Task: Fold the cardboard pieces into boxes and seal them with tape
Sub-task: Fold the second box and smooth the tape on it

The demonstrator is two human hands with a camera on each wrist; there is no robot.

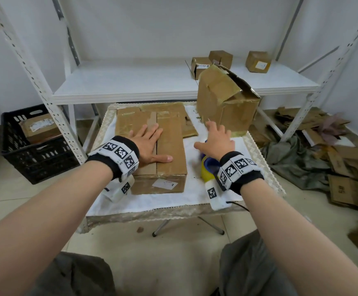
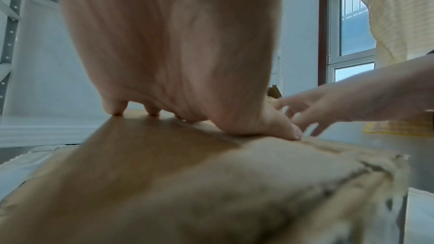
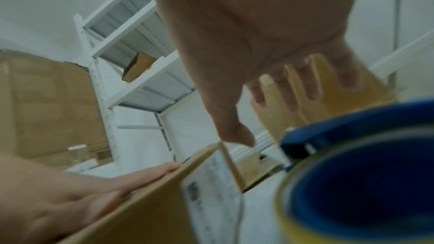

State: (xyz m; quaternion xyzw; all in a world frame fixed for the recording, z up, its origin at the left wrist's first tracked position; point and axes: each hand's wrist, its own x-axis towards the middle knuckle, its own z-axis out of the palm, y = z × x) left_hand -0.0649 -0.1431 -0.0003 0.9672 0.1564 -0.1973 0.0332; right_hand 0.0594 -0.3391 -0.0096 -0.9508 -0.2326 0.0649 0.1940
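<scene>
Cardboard box sits closed on the small table, nearest the person; left hand lies flat on its top seam, fingers straight and spread. Right hand (fingers splayed, holding nothing) hovers above the tape roll, with an open box beyond

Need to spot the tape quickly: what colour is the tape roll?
Yellow tape roll on a blue holder, clearest in the right wrist view.
</scene>
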